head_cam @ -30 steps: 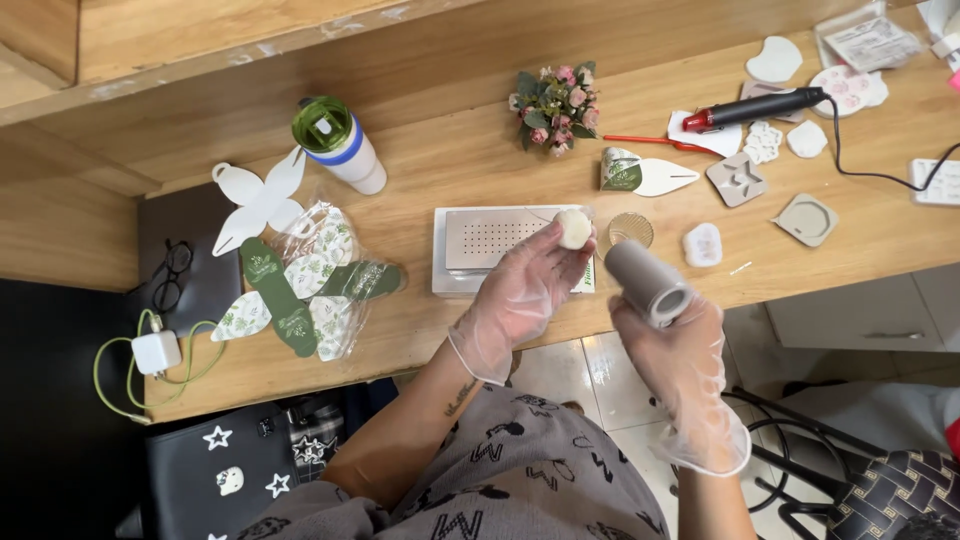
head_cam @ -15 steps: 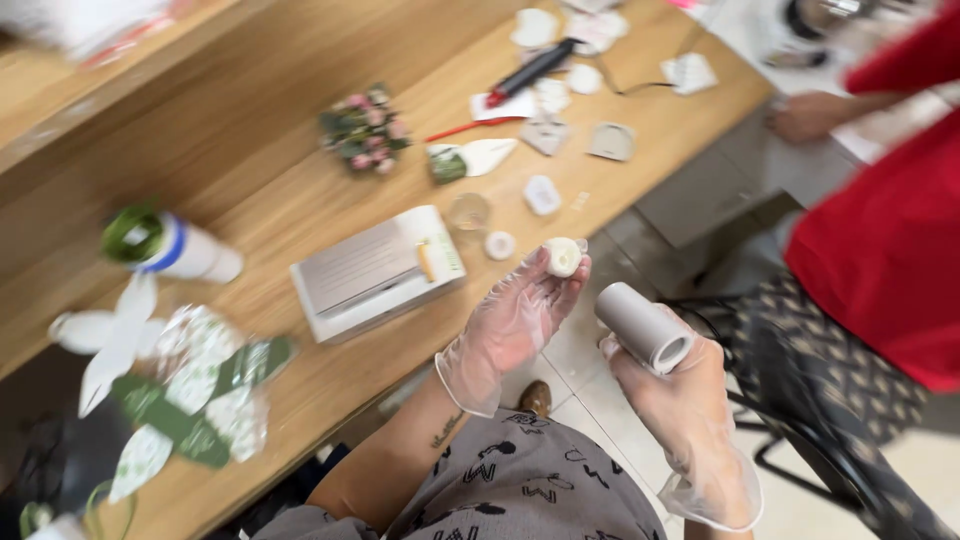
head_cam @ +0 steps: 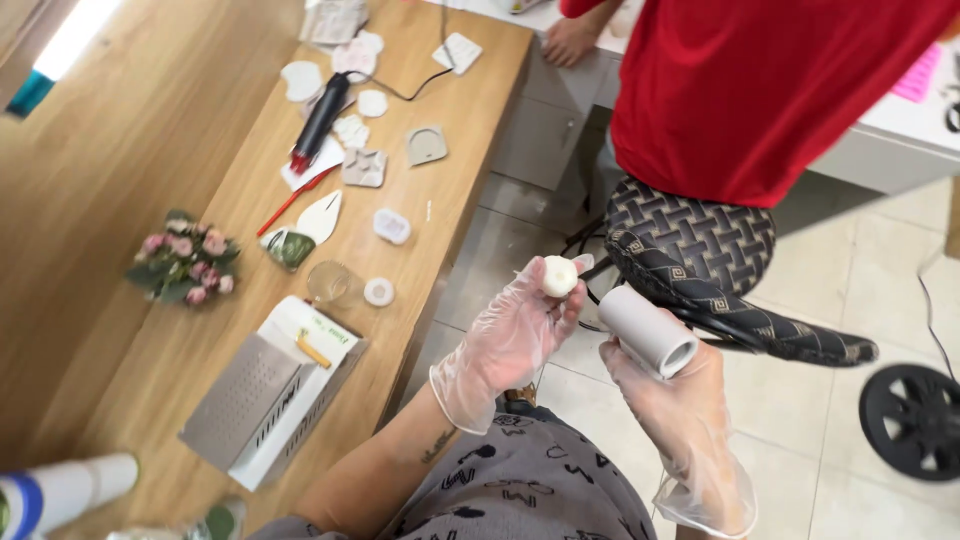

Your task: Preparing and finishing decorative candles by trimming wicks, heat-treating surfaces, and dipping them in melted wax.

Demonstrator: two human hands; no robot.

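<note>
Two gloved hands are raised beside the wooden table: a white clay ball is pinched in the left hand, a white roller is gripped by the right hand. Light fingertip pressure is advised, so the ball is kept round.

A small ball is held at the fingertips of the left hand at frame centre, just left of a tube gripped in the right hand. A table is spread across the left, with a box lying at its lower part. A stool is placed right of centre.
</note>
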